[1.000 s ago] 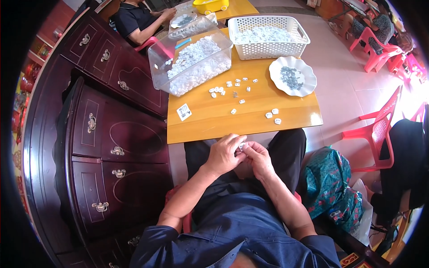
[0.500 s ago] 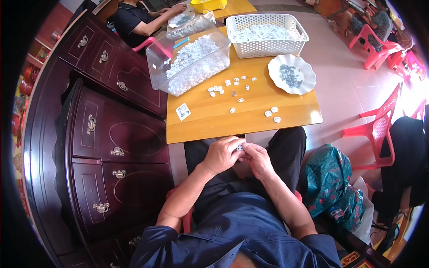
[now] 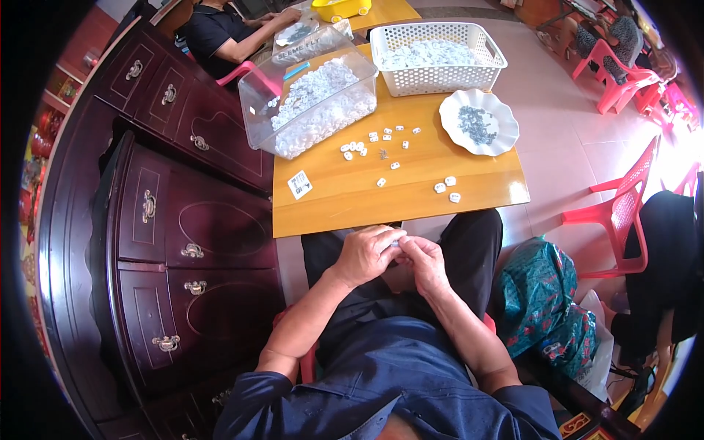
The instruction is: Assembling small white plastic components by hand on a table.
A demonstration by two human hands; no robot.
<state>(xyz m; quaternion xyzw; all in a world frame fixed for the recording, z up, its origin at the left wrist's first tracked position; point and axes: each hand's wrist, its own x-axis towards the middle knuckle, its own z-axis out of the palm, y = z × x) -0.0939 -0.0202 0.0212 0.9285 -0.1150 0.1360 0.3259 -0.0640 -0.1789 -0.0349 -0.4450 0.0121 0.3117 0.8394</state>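
Note:
My left hand (image 3: 364, 254) and my right hand (image 3: 423, 262) meet over my lap, just below the front edge of the wooden table (image 3: 345, 202). Their fingertips pinch a small white piece (image 3: 396, 242) between them; most of it is hidden by the fingers. Several loose small white pieces (image 3: 381, 143) lie scattered on the tabletop beyond my hands. A clear plastic bin (image 3: 312, 103) full of white pieces stands at the table's far left. A white perforated basket (image 3: 434, 57) of white pieces stands at the back. A white scalloped plate (image 3: 478, 121) holds small grey parts.
A dark wooden cabinet with metal drawer handles (image 3: 169, 220) runs along my left. Another person in a dark shirt (image 3: 220, 29) works at the far end. Red plastic chairs (image 3: 623, 198) stand to the right. A green patterned bag (image 3: 546, 308) sits by my right leg.
My hands stay together over my lap with only slight finger movement. Nothing on the table has moved.

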